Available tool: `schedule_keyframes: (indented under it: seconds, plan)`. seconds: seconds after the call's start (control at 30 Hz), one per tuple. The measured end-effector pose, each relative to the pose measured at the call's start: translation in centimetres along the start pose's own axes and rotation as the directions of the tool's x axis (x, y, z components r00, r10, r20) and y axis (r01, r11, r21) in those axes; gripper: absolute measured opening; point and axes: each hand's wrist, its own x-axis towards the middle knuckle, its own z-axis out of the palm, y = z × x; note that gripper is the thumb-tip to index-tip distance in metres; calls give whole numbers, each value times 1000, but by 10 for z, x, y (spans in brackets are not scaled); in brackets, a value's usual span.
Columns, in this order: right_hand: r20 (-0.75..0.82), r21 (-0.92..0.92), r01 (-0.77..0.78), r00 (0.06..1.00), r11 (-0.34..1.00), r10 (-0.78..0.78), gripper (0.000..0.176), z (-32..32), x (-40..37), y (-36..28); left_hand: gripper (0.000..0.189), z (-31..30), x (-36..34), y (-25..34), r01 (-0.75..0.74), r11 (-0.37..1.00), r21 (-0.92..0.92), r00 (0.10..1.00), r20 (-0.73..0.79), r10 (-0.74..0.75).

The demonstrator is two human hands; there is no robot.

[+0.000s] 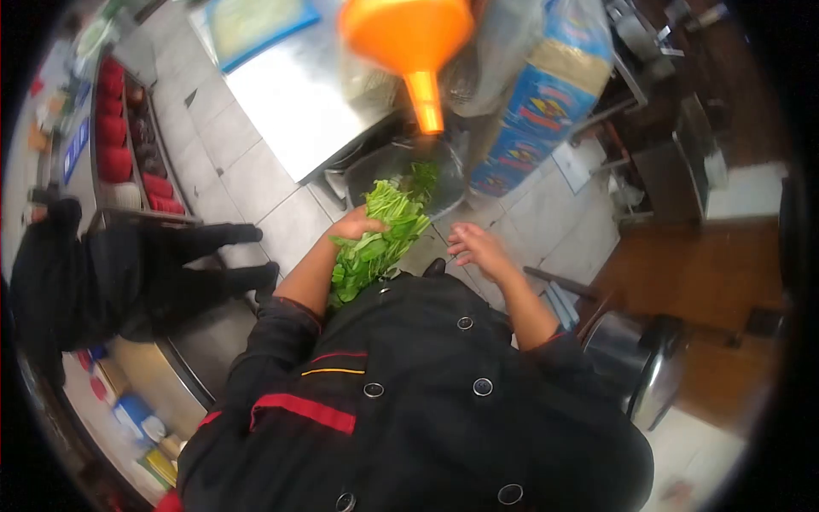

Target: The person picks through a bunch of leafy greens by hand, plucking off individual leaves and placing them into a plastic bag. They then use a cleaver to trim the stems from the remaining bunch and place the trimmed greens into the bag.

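Over the steel basin [375, 168], left hand [354, 226] wraps the leafy greens [382, 241] mid-bunch; right hand [479, 247] beside them, fingers spread, empty. Keeping the bunch above the basin seems wise.

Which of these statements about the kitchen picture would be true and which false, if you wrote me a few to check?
1. The left hand grips a bunch of green leafy vegetables. True.
2. The right hand holds a knife. False: it is open, fingers spread, and holds nothing.
3. An orange plastic funnel shows at the top of the view, beyond the greens. True.
4. The person's buttoned jacket is white. False: it is black with red trim.
5. Round red containers stand in a row on a shelf at the far left. True.
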Motion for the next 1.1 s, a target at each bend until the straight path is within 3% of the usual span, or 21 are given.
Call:
schedule_keyframes:
  seconds: [0.07, 0.13, 0.2, 0.3, 0.33, 0.4, 0.43, 0.47, 0.53, 0.57, 0.6, 0.67, 0.73, 0.8, 0.87, 0.93, 1.0, 1.1]
  plan:
    - [-16, 137, -81, 996, 987, 84, 69, -1, 18, 49, 54, 13, 7, 21, 115, 985, 128, 993, 27, -119]
    - [-35, 259, -151, 986, 954, 165, 78, 15, 27, 69, 56, 23, 22, 19, 46, 997, -66, 993, 109, -39]
    - [-44, 327, -161, 982, 931, 186, 82, 35, 31, 81, 56, 41, 30, 26, 177, 976, -124, 976, 148, -158]
    - [48, 797, 27, 993, 604, -107, 65, 54, 26, 57, 56, 56, 48, 23, 106, 991, 82, 979, 167, -118]
    - [41, 811, 33, 993, 585, -113, 65, 51, 32, 59, 56, 68, 53, 37, 118, 988, 100, 976, 174, -135]
    - [-197, 813, 184, 980, 553, -37, 62, 39, 31, 43, 61, 95, 60, 83, 93, 954, 286, 981, 138, -137]
    - [-282, 795, 272, 957, 542, -66, 60, 35, 17, 9, 61, 99, 63, 102, 70, 961, 268, 982, 150, -114]
    - [-278, 789, 266, 959, 554, -64, 60, 16, 12, -10, 61, 112, 78, 120, 26, 950, 312, 993, 103, -61]
    - [-439, 739, 358, 899, 571, 5, 59, -21, 0, -27, 61, 145, 103, 151, -21, 935, 354, 999, 51, 3]
    - [-470, 706, 382, 883, 597, -9, 59, -45, -10, -29, 58, 165, 117, 168, -136, 906, 401, 988, 126, 93]
    - [-490, 694, 430, 870, 577, -58, 58, -95, -17, 24, 56, 220, 145, 143, -250, 832, 495, 964, 204, 168]
    - [-569, 597, 548, 804, 586, -172, 54, -139, -23, 30, 52, 253, 169, 163, -295, 799, 523, 953, 227, 203]
    - [-652, 461, 637, 715, 618, -252, 51, -191, -29, 45, 52, 287, 194, 175, -301, 764, 570, 952, 132, 277]
    - [-686, 472, 648, 696, 598, -212, 53, -230, -51, 40, 52, 316, 213, 187, -245, 727, 641, 961, 62, 269]
    - [-710, 452, 626, 684, 636, -169, 56, -269, -70, 37, 52, 339, 230, 202, -242, 802, 545, 967, 68, 246]
    - [-703, 567, 676, 695, 471, -151, 64, -276, -80, -2, 51, 353, 250, 218, -252, 827, 502, 967, 93, 239]
    - [-677, 573, 611, 728, 546, -105, 72, -300, -85, -24, 47, 367, 274, 222, -304, 832, 464, 939, 1, 343]
    - [-574, 618, 512, 813, 596, -104, 78, -357, -70, -35, 41, 367, 321, 227, -360, 835, 417, 914, -22, 405]
